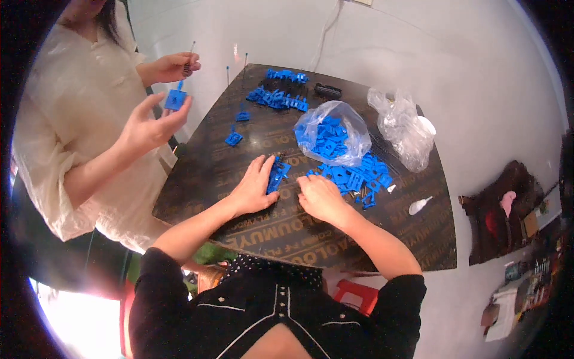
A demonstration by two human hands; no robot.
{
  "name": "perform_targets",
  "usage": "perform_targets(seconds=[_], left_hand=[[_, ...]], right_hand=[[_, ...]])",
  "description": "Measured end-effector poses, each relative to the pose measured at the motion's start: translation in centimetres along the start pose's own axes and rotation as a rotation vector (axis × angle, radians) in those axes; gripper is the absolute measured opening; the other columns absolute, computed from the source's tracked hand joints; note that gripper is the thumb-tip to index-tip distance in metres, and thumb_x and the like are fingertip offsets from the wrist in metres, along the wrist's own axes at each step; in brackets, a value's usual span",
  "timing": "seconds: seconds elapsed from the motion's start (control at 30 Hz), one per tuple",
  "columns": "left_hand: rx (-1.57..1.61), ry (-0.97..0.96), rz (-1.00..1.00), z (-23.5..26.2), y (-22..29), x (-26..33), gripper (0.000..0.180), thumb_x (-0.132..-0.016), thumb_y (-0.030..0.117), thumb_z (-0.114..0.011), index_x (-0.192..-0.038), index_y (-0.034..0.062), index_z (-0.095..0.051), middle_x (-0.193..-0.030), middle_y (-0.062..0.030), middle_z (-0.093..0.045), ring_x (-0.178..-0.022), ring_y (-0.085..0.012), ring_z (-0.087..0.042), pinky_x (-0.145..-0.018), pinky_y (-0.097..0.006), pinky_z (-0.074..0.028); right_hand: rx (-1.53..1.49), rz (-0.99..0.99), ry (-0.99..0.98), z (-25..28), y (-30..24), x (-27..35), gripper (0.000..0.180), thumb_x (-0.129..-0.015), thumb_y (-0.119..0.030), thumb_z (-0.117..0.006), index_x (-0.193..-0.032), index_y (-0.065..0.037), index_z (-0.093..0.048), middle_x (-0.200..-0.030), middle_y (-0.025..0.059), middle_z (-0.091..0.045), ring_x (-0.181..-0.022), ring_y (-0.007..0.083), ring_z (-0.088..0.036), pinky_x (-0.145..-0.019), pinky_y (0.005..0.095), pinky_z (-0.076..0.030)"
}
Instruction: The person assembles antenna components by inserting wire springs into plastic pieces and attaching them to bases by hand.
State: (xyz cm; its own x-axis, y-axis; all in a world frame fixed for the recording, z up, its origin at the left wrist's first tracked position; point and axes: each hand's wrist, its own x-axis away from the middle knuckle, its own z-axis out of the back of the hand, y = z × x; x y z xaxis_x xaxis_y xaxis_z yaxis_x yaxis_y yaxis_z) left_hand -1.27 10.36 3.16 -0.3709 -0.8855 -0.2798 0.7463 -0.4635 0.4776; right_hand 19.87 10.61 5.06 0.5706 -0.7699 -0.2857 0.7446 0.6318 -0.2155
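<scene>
My left hand (pixel 254 186) lies flat, fingers spread, on the dark tabletop (pixel 251 233) against a small blue plastic part (pixel 277 173), whose long axis runs away from me. My right hand (pixel 321 197) is curled beside it, grip hidden, so I'd steady the part before lifting. Beyond sit the loose blue pile (pixel 359 176) and a clear bag of parts (pixel 332 134).

Small assembly workshop: plywood worktable (pixel 311 239), heaps of blue plastic parts (pixel 359 173), parts bags (pixel 335 134).
</scene>
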Motion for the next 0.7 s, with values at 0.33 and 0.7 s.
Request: perform_targets(seconds=[0.33, 0.7], left_hand=[[0.008, -0.021, -0.035, 0.2, -2.4, -1.8, 0.083, -0.070, 0.018, -0.066, -0.137, -0.0036, -0.022, -0.136, -0.0329, -0.026, -0.129, -0.0446, -0.026, -0.108, -0.044, -0.024], [0.045, -0.056, -0.005, 1.3, -2.2, -1.1, 0.093, -0.066, 0.026, -0.073, -0.137, -0.0042, -0.021, -0.138, -0.0327, -0.023, -0.131, -0.0435, -0.023, -0.108, -0.044, -0.023]], right_hand=[[-0.055, -0.005, 0.072, -1.6, -1.1, -0.1, 0.023, -0.076, -0.014, -0.061, -0.090, 0.003, -0.054, -0.086, 0.0201, -0.057, -0.084, 0.0358, -0.057, -0.071, 0.0442, -0.048], [0.000, 0.160, 0.243, -1.2, 3.3, 0.3, 0.028, -0.077, -0.015, -0.062, -0.099, 0.001, -0.056, -0.087, 0.0144, -0.052, -0.085, 0.0318, -0.051, -0.073, 0.0402, -0.044]])
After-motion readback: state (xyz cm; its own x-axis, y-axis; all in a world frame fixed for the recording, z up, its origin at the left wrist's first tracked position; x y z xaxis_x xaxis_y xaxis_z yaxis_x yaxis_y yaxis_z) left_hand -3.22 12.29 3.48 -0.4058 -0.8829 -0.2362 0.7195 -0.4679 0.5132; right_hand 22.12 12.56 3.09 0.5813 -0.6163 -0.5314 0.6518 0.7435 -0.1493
